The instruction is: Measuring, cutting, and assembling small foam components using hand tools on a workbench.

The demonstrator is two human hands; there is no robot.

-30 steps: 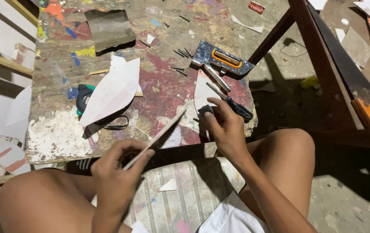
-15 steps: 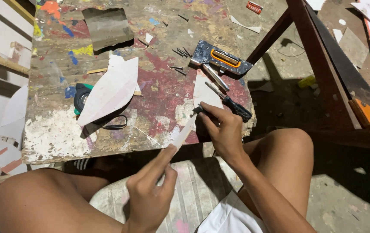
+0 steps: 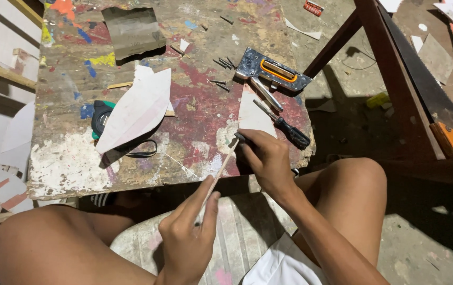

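Right at the near edge of the paint-splattered wooden board (image 3: 194,111), both hands work one thin pale strip of wood (image 3: 218,177). The left hand (image 3: 187,237) pinches the strip's lower end between thumb and fingers, low between the bare knees. The right hand (image 3: 266,158) is closed around the strip's upper end; whether it also holds a small tool there cannot be told. The strip slants up to the right, edge-on, its top just over the board's edge. Just beyond the right hand a white triangular offcut (image 3: 253,116) lies on the board, beside a black-handled screwdriver (image 3: 284,126) and a grey staple gun with an orange handle (image 3: 271,68). Farther left, a white leaf-shaped sheet (image 3: 136,111) rests over a black tape measure (image 3: 101,117).
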